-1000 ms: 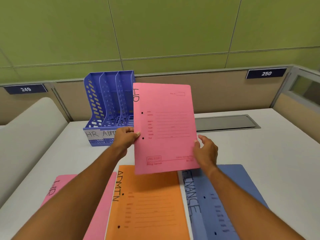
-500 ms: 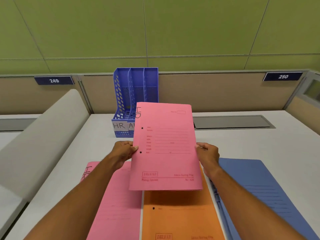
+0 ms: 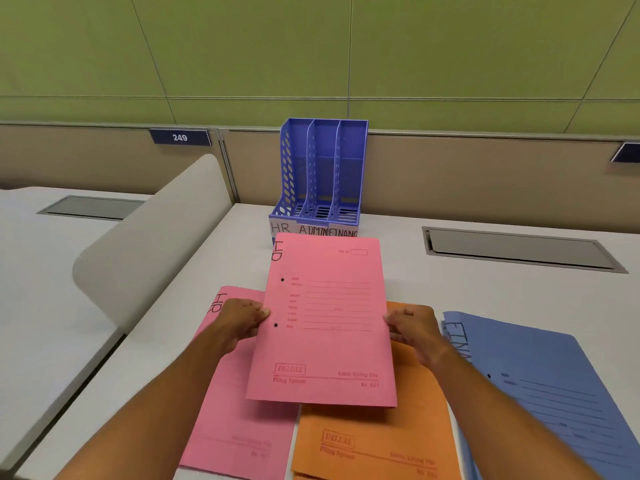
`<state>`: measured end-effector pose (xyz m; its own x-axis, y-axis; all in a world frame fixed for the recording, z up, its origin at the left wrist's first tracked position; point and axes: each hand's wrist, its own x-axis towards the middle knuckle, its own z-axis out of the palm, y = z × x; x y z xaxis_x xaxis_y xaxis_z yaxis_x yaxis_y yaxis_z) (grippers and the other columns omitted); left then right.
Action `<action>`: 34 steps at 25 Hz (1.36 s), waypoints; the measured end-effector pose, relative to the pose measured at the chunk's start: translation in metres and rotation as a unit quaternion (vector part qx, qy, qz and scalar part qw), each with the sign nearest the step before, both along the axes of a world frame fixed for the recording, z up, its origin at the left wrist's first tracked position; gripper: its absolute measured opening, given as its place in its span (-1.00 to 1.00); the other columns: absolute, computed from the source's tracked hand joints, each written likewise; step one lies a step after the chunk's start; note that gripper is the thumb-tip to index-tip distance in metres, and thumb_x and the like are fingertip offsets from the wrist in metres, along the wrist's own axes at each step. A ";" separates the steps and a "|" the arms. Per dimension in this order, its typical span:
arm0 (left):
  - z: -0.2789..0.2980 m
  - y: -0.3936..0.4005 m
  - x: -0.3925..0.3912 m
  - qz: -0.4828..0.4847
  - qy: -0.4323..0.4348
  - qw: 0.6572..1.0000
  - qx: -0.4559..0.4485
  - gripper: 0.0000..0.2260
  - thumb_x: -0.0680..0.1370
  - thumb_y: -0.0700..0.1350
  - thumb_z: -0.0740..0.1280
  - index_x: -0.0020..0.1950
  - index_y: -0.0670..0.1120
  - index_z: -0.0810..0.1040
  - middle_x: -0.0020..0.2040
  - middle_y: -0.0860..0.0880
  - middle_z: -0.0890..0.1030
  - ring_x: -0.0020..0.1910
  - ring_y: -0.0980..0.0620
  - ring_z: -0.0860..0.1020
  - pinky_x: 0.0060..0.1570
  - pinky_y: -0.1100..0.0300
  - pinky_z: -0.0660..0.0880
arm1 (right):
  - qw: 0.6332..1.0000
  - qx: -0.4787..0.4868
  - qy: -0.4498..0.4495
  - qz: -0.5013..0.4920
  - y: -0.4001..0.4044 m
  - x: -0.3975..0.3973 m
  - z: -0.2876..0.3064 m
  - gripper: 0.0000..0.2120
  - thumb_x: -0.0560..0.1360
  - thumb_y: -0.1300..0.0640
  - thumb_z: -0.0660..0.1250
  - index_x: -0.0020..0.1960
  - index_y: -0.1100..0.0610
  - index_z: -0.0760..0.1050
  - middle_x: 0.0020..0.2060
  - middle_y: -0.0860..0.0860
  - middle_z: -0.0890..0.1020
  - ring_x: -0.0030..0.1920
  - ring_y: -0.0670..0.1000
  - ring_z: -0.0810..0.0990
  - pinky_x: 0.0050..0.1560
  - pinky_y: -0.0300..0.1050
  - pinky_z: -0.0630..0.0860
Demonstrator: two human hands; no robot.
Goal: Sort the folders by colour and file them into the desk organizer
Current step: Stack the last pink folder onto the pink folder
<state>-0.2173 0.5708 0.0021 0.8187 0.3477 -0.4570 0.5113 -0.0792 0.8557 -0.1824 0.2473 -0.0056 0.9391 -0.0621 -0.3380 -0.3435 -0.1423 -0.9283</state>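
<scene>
I hold a pink folder (image 3: 329,327) marked HR above the desk, tilted face up. My left hand (image 3: 242,318) grips its left edge and my right hand (image 3: 412,327) grips its right edge. Beyond it stands a blue three-slot desk organizer (image 3: 323,174) with paper labels HR, ADMIN and FINANCE; its slots look empty. Flat on the desk below lie another pink HR folder (image 3: 235,420), an orange folder (image 3: 377,441) and a blue FINANCE folder (image 3: 547,393).
The white desk (image 3: 450,289) has a grey cable hatch (image 3: 516,249) at the right rear. A curved white divider (image 3: 149,244) rises on the left, with a neighbouring desk beyond it. A beige partition and green wall close the back.
The view has swung left, so the organizer now sits centred. The pink folder has dropped lower and leaned flatter, still held by both hands.
</scene>
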 end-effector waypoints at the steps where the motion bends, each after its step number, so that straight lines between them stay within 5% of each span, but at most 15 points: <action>1: -0.002 0.004 -0.006 0.009 0.007 1.000 0.008 -0.86 0.50 -0.29 0.40 -0.24 -0.17 0.52 -0.34 -0.09 0.52 -0.40 0.07 0.51 -0.45 0.28 0.53 | 1.000 0.004 0.006 0.008 0.005 -0.003 -0.001 -0.93 0.45 0.36 0.37 -0.20 0.36 0.56 -0.17 0.27 0.66 -0.21 0.12 0.65 -0.21 -0.02 0.65; 9: -0.011 0.058 -0.035 0.024 0.035 0.999 0.024 -0.91 0.46 -0.33 0.42 -0.18 -0.19 0.55 -0.32 -0.12 0.49 -0.41 0.03 0.47 -0.44 0.29 0.53 | 0.998 -0.029 0.037 0.029 0.058 -0.023 -0.005 -0.90 0.41 0.38 0.39 -0.28 0.28 0.55 -0.26 0.22 0.64 -0.30 0.07 0.61 -0.29 -0.08 0.60; 15: -0.021 0.115 -0.042 -0.012 0.055 0.998 0.036 -0.94 0.44 -0.35 0.43 -0.18 -0.25 0.58 -0.33 -0.13 0.56 -0.40 0.00 0.55 -0.41 0.23 0.55 | 0.996 -0.062 0.067 -0.001 0.116 -0.044 -0.008 -0.93 0.38 0.43 0.37 -0.15 0.44 0.57 -0.29 0.21 0.62 -0.29 0.10 0.63 -0.28 -0.05 0.63; 20: -0.028 0.148 -0.047 -0.064 0.076 0.993 0.066 -0.87 0.44 -0.34 0.43 -0.27 -0.24 0.53 -0.24 -0.19 0.58 -0.23 -0.13 0.59 -0.07 0.01 0.62 | 0.989 -0.098 0.102 -0.032 0.157 -0.062 -0.011 -0.91 0.34 0.47 0.33 -0.24 0.32 0.53 -0.27 0.18 0.65 -0.34 0.11 0.66 -0.43 -0.15 0.55; 25: -0.028 0.168 -0.049 -0.129 0.101 0.984 0.076 -0.87 0.44 -0.35 0.44 -0.28 -0.28 0.54 -0.29 -0.19 0.65 -0.24 -0.16 0.68 -0.17 0.03 0.64 | 0.978 -0.155 0.127 -0.054 0.176 -0.074 -0.014 -0.80 0.32 0.50 0.36 -0.06 0.38 0.54 -0.25 0.24 0.66 -0.34 0.17 0.69 -0.40 -0.03 0.64; 28: -0.027 0.173 -0.052 -0.170 0.129 0.973 0.084 -0.85 0.43 -0.33 0.45 -0.30 -0.24 0.53 -0.43 -0.09 0.63 -0.43 0.00 0.64 -0.41 0.21 0.57 | 0.970 -0.196 0.135 -0.057 0.182 -0.080 -0.016 -0.85 0.32 0.51 0.36 -0.12 0.40 0.54 -0.32 0.24 0.64 -0.38 0.19 0.67 -0.32 0.10 0.66; 34: -0.028 0.177 -0.053 -0.207 0.140 0.959 0.131 -0.88 0.40 -0.27 0.50 -0.20 -0.29 0.59 -0.22 -0.24 0.70 -0.24 -0.14 0.69 -0.20 0.02 0.66 | 0.956 -0.256 0.132 -0.051 0.191 -0.088 -0.019 -0.83 0.31 0.48 0.35 -0.11 0.40 0.55 -0.27 0.25 0.64 -0.40 0.17 0.63 -0.33 0.04 0.65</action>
<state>-0.2707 0.7481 -0.0256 0.7687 0.1526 -0.6211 0.5973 -0.5186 0.6118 -0.2707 0.4379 -0.0249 0.8049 -0.3702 -0.4637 -0.5933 -0.5082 -0.6242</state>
